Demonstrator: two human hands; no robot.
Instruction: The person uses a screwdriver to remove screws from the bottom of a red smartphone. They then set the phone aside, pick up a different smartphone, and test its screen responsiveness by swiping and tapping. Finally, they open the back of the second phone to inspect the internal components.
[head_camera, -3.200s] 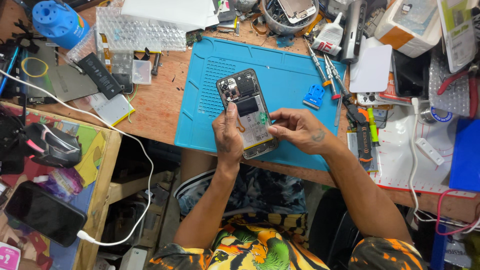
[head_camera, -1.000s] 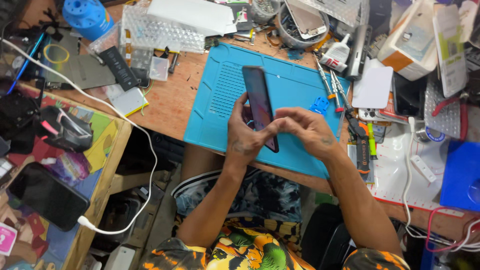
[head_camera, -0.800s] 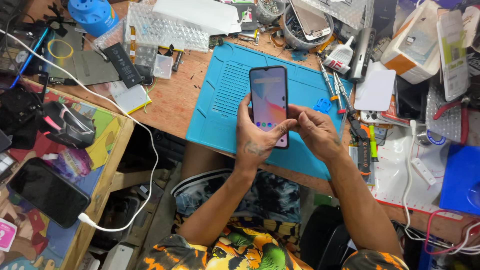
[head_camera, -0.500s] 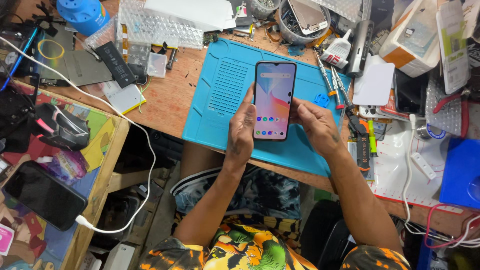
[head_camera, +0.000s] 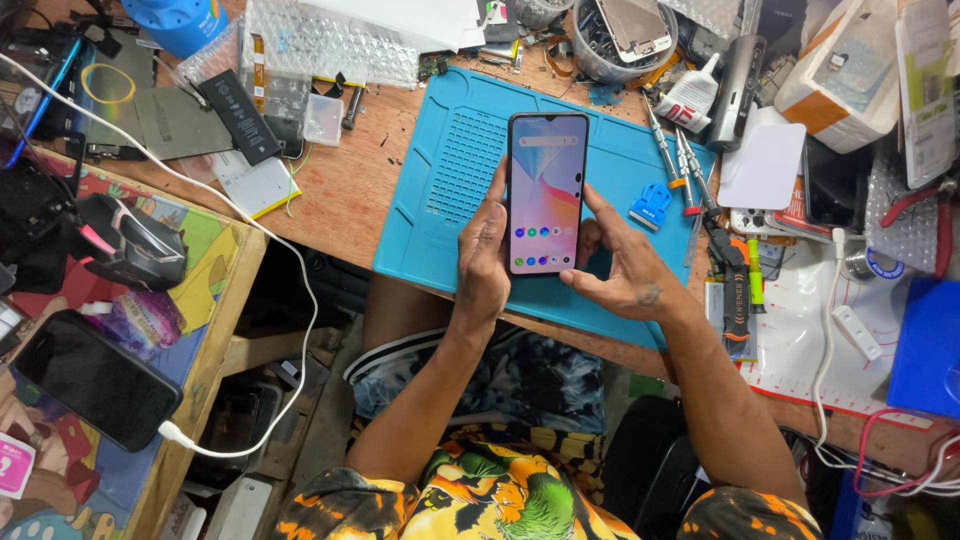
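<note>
The wooden bench (head_camera: 350, 190) was crowded on every side. A blue work mat (head_camera: 450, 200) lay in the middle, and a small blue scraper (head_camera: 652, 203) rested on it to the right. Beside the mat there were several screwdrivers (head_camera: 672, 160), a white glue bottle (head_camera: 685, 95) and a white card (head_camera: 765, 165). To the left lay a black battery (head_camera: 238, 115), a sheet of bubble wrap (head_camera: 330, 45) and a white cable (head_camera: 200, 195) that ran down to a dark phone (head_camera: 95, 378) on a colourful side table (head_camera: 215, 260). Nothing covered the hands.

The phone (head_camera: 546, 193) was held upright above the mat, its screen lit and turned to the camera, with coloured round icons near the bottom. The left hand (head_camera: 485, 255) gripped its left edge, with the fingers closed around it. The right hand (head_camera: 620, 270) was half open, its fingers spread against the right edge and lower corner of the phone.

At the upper right stood a white box with an orange patch (head_camera: 835, 75), and at the far right lay a flat blue pad (head_camera: 925, 345).
</note>
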